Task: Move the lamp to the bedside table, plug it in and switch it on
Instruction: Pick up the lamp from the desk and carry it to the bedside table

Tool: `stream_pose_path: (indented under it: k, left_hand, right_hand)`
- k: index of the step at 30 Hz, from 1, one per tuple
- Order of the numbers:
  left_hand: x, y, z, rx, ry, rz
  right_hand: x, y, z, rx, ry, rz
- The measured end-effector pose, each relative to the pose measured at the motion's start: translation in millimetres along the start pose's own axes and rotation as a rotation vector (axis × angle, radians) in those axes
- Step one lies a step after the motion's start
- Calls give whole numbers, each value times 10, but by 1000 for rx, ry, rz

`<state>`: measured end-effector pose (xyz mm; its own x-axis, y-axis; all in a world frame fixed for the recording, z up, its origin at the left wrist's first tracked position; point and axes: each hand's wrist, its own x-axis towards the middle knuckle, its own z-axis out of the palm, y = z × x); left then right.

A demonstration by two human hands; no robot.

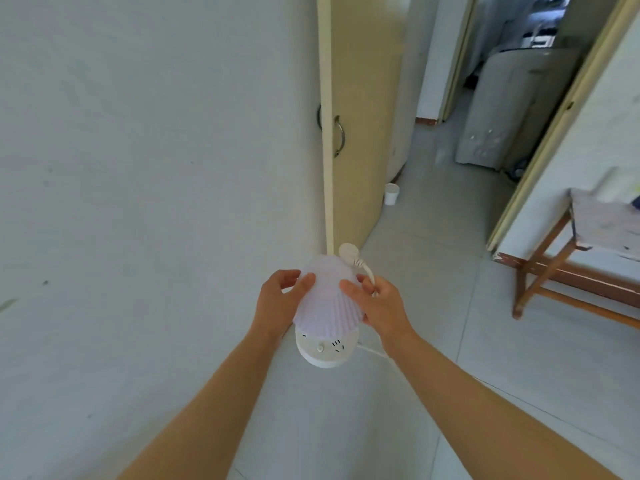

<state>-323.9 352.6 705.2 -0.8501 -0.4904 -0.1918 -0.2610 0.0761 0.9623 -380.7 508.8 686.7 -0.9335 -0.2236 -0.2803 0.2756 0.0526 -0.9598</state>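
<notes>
Carrying the lamp down the hallway, just short of the open door.

I hold its ribbed shade between both palms; left hand spread, right hand also pinching the cord. Looks light, thin, crushable; the base seems safer.

Two bare forearms reach forward, no sleeves, watches or rings visible; left hand and right hand ungloved.
</notes>
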Motion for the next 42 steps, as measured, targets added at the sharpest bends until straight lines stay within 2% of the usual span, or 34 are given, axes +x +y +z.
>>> stream_pose_path:
  k: [5, 12, 18, 21, 27, 35, 42]
  left_hand:
    - [191, 163, 681, 45, -122, 39]
    - [399, 368, 1826, 83, -234, 66]
    - [363, 627, 3419, 82, -350, 56]
    - [357, 670, 3699, 61, -363, 67]
    - [282, 825, 4966, 67, -495, 77]
    - [485, 967, 6208, 126, -635, 74]
    - [987, 1215, 7270, 141, -738, 84]
  right_hand:
    - [145, -43, -604, 41, 151, 3]
    - [414, -84, -1636, 84, 276, 17]
    - [653, -146, -3143, 52, 404, 13]
    - [659, -217, -3401, 6, 427, 0]
    - [776, -204, -4583, 33, 557, 41]
    - [1091, -146, -5567, 83, 682, 54]
    - [1718, -317, -6357, 154, 770, 79]
